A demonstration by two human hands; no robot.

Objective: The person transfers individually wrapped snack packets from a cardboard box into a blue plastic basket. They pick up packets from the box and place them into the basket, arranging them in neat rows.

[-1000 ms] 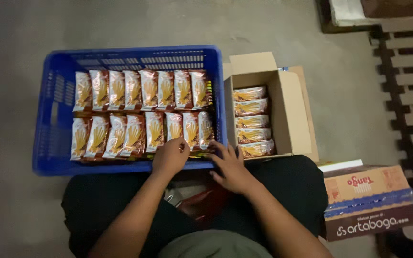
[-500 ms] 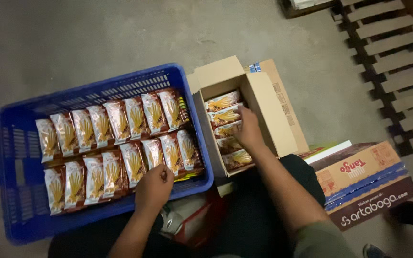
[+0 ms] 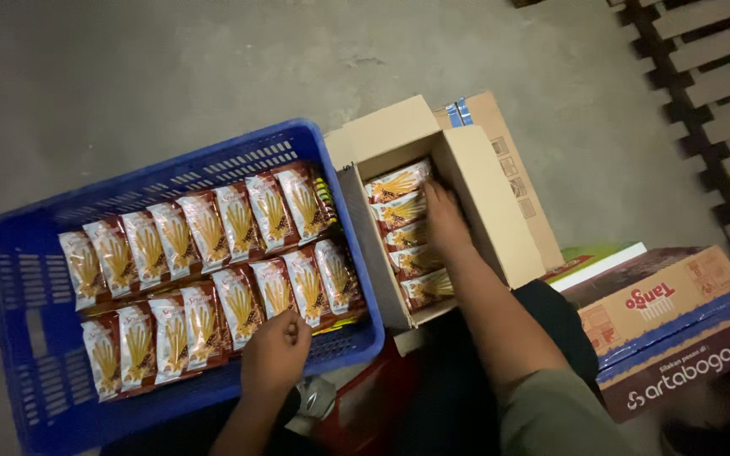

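Head view: my right hand (image 3: 443, 221) is down inside the carton (image 3: 475, 190), fingers spread flat on the stacked packets (image 3: 399, 207), which lie with long axes across the carton. My left hand (image 3: 274, 355) rests loosely curled on the crate (image 3: 19, 338) left of the carton, touching its near row of packets; whether it pinches one I cannot tell. A printed box (image 3: 678, 329) sits right of the carton.

Right hand (image 3: 444, 221) fingertips hidden among snack packets (image 3: 399, 211) inside the cardboard box (image 3: 483, 203).
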